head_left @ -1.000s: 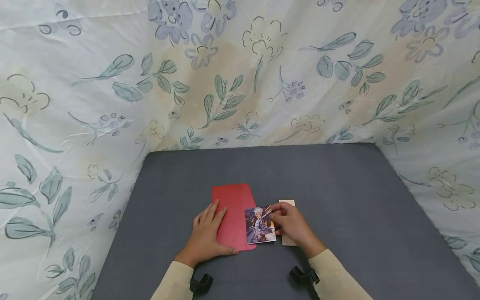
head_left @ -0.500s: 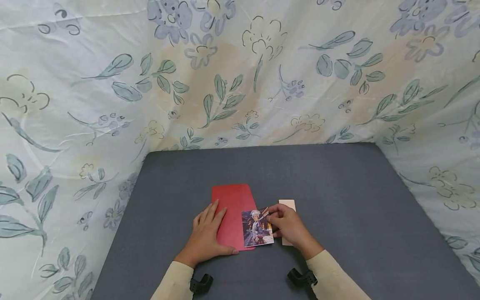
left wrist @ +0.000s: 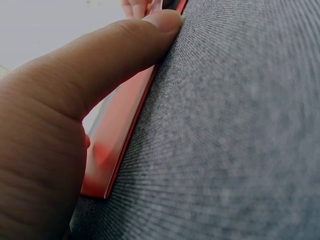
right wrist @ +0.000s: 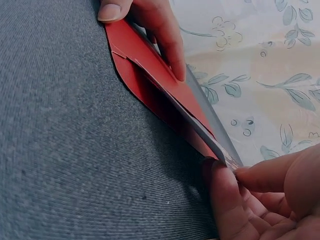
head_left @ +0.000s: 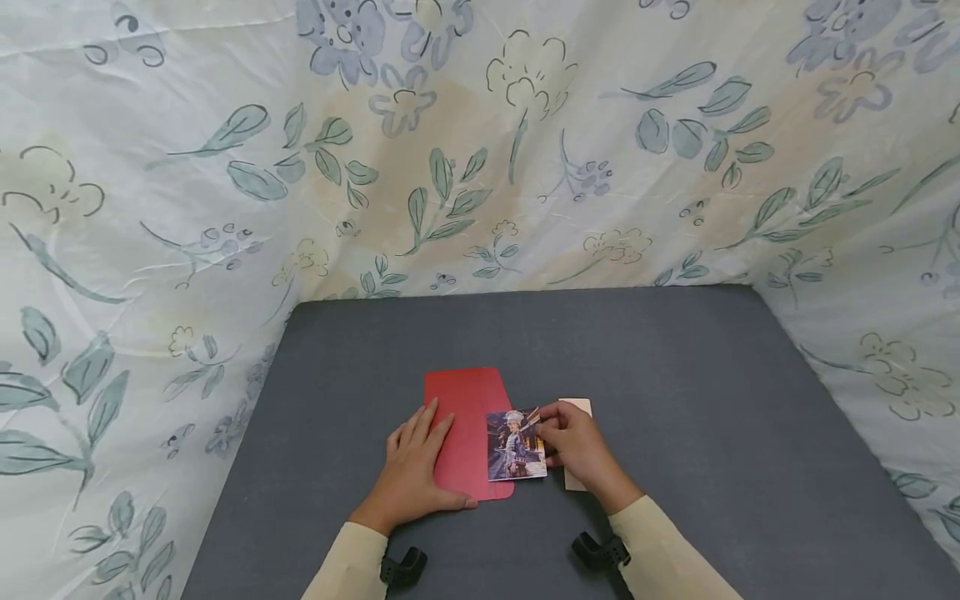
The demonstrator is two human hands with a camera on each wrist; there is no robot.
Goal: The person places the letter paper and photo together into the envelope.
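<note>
A red envelope (head_left: pixel 465 392) lies on the table with its flap side to the right. My left hand (head_left: pixel 416 475) rests on its left part, fingers spread and thumb at the near edge. My right hand (head_left: pixel 581 454) pinches the right edge of an illustrated card (head_left: pixel 516 450) showing a figure in a white hat. This card overlaps the envelope's right side. In the right wrist view, the card's edge (right wrist: pixel 210 142) lies along the envelope's mouth, above the flap (right wrist: pixel 132 82); thumb and fingers (right wrist: pixel 225 195) hold its near corner.
A pale beige card-like piece (head_left: pixel 576 482) lies under and beside my right hand, partly hidden. The dark grey table (head_left: pixel 675 358) is bordered at the back and sides by a floral cloth (head_left: pixel 450 125). Black camera bands (head_left: pixel 600 552) sit on both wrists.
My right hand has shifted the card slightly left and toward me, then back away from me along the envelope's opening. My left hand and the envelope have stayed in place.
</note>
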